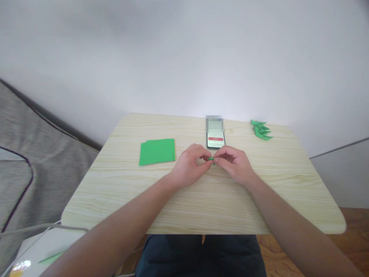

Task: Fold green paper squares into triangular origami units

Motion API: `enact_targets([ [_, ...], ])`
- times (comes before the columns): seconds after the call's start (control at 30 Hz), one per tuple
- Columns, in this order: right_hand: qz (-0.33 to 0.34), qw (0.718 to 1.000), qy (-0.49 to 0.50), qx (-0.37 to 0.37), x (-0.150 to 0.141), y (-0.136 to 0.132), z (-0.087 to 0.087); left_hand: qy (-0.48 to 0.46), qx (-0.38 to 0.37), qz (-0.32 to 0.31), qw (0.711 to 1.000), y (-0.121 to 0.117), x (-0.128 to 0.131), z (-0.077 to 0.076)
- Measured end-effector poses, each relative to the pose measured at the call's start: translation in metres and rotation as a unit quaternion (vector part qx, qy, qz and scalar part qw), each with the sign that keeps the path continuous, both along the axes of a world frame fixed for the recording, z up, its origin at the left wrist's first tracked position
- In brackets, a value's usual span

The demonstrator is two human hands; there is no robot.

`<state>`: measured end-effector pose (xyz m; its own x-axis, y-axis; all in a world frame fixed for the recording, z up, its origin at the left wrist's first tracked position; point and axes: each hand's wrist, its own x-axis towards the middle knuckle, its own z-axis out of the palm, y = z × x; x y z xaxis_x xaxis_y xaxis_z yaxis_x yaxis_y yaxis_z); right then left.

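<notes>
Between the fingertips of both hands is a small piece of folded green paper [211,158], mostly covered by the fingers. My left hand [192,164] pinches it from the left side. On its right side, the thumb and forefinger of my right hand [234,163] close on it too. A stack of green paper sheets [157,151] lies flat to the left of my hands. Toward the back right sits a small group of pointed, folded green paper figures [261,130], overlapping one another.
Just beyond my hands a phone [215,132] with a lit screen lies on the pale wooden table [230,207]. A white wall [184,57] rises behind the table. Grey fabric [49,165] is at the left, with a cable [43,227] near the table's front left corner.
</notes>
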<state>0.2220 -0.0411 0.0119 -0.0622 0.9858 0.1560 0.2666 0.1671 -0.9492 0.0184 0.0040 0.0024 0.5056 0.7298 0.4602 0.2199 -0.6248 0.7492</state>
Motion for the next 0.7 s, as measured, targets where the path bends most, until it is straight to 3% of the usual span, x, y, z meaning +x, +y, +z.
enact_targets([
  [0.33, -0.006, 0.991, -0.118, 0.058, -0.001, 0.0, -0.011, 0.061, -0.006, 0.029, 0.998, 0.007, 0.001, -0.01],
  [0.7, -0.09, 0.984, -0.141, 0.065, -0.004, -0.017, -0.021, 0.074, 0.034, 0.033, 0.996, 0.008, 0.007, -0.011],
])
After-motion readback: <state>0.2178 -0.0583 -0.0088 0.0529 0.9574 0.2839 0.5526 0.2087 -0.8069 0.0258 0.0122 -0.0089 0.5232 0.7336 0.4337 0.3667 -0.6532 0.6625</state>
